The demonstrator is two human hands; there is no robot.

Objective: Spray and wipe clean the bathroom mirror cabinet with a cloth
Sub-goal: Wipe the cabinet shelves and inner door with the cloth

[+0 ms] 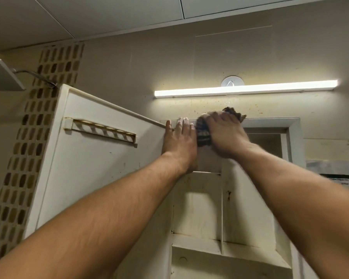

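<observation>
Our forearms (109,218) stretch up from below. Up top, our left hand (179,143) lies flat, fingers straight, against the top edge of the cabinet (197,210), beside its open door (101,162). Our right hand (225,133) clutches the dark patterned cloth (203,135), pressed to the cabinet top, under the lit strip light (244,88).

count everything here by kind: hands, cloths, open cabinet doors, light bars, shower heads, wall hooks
hands: 2 (left hand, right hand)
cloth: 1
cabinet door: 1
light bar: 1
shower head: 1
wall hook: 1
total: 7
</observation>
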